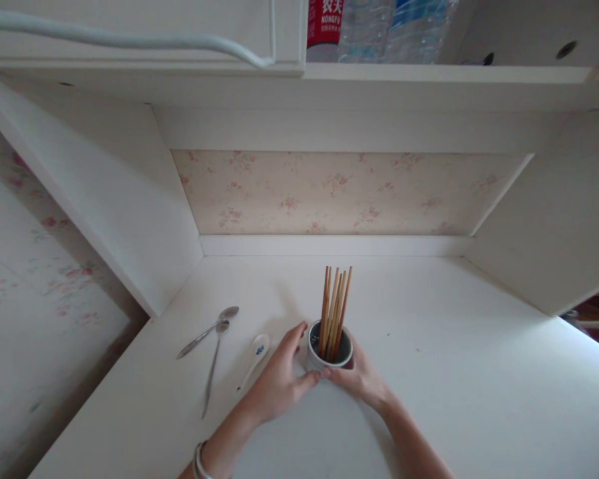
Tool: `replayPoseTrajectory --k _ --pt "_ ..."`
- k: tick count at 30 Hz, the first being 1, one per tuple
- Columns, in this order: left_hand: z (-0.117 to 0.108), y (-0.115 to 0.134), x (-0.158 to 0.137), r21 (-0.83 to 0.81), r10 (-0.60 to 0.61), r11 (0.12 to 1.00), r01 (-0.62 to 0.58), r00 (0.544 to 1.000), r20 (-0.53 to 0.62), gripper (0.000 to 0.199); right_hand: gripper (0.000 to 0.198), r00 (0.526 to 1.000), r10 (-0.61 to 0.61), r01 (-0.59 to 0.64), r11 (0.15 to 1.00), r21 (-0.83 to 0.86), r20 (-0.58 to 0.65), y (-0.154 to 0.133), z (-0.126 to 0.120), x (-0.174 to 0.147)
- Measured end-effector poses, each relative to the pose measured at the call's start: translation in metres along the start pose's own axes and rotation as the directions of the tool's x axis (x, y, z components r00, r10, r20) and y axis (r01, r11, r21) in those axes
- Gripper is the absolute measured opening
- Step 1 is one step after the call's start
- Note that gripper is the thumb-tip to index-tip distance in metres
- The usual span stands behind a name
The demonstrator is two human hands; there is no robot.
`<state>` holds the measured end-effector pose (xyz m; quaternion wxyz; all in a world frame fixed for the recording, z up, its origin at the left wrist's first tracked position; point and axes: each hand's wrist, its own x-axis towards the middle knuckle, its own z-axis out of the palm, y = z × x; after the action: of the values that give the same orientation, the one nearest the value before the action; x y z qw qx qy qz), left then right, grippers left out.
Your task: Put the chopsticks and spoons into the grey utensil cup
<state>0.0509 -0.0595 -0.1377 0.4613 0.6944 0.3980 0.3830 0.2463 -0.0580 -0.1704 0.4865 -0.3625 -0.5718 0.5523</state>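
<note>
A round pale cup [315, 363] with a dark inside stands on the white tabletop. Several wooden chopsticks [335, 313] stand upright in it, leaning slightly. My right hand [362, 376] wraps the cup's right side, thumb at the front and fingers partly hidden behind it. On the other side, my left hand [282, 372] curves around the cup with fingers spread. A gap shows between its palm and the cup, and its thumb tip is close to the cup's lower front; contact there is unclear. To the left lies a white ceramic spoon [253, 359] with a blue mark.
Two metal spoons lie farther left: one slanted spoon [202, 338] and one steeper spoon [212, 372], their bowls overlapping. White side panels [104, 193] flank the tabletop [429, 306]. Overhead, a shelf [444, 73] holds plastic bottles [394, 30] and a red-labelled package [324, 26].
</note>
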Motion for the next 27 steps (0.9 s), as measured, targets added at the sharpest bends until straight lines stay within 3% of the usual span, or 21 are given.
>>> replayPoseTrajectory --k 3,5,7,9,11,13,15,21,24,27 --pt "-0.03 0.001 -0.009 0.21 -0.127 0.966 0.15 0.985 -0.117 0.033 0.073 1.0 0.004 -0.004 1.0 -0.011 0.005 0.002 -0.002 0.0" --pt "-0.055 -0.001 -0.012 0.38 -0.162 0.897 0.225 0.968 -0.193 0.028 0.074 1.0 0.008 -0.008 1.0 -0.019 0.009 0.004 -0.004 0.0" --pt "-0.081 -0.006 -0.015 0.588 -0.152 0.747 0.31 0.941 -0.304 0.028 0.075 1.0 0.008 -0.007 1.0 -0.029 0.013 0.006 -0.006 -0.001" --pt "-0.102 -0.015 -0.017 0.75 -0.2 0.529 0.398 0.917 -0.345 0.028 0.076 1.0 0.0 0.0 0.999 -0.042 0.006 0.007 -0.006 -0.001" --pt "-0.117 -0.025 -0.019 0.823 -0.296 0.34 0.454 0.883 -0.365 0.033 0.074 1.0 -0.008 0.008 0.998 -0.054 -0.005 0.006 -0.005 -0.002" --pt "-0.126 -0.036 -0.021 0.851 -0.381 0.222 0.476 0.846 -0.374 0.038 0.072 1.0 -0.015 0.014 0.998 -0.053 -0.008 0.004 -0.004 -0.002" --pt "-0.131 -0.045 -0.02 0.863 -0.427 0.181 0.471 0.828 -0.363 0.041 0.07 1.0 -0.019 0.018 0.999 -0.043 -0.005 0.002 -0.003 -0.002" --pt "-0.13 -0.061 -0.013 0.888 -0.445 0.177 0.425 0.839 -0.313 0.04 0.072 1.0 -0.025 0.025 1.0 -0.005 0.006 -0.001 -0.002 -0.002" --pt "-0.132 -0.056 -0.011 0.894 -0.437 0.162 0.418 0.843 -0.315 0.044 0.072 1.0 -0.02 0.02 1.0 0.001 -0.002 0.0 -0.003 -0.002" --pt "-0.138 -0.036 -0.007 0.894 -0.401 0.183 0.409 0.861 -0.312 0.043 0.071 1.0 -0.017 0.017 1.0 -0.004 0.004 0.001 -0.003 -0.002"
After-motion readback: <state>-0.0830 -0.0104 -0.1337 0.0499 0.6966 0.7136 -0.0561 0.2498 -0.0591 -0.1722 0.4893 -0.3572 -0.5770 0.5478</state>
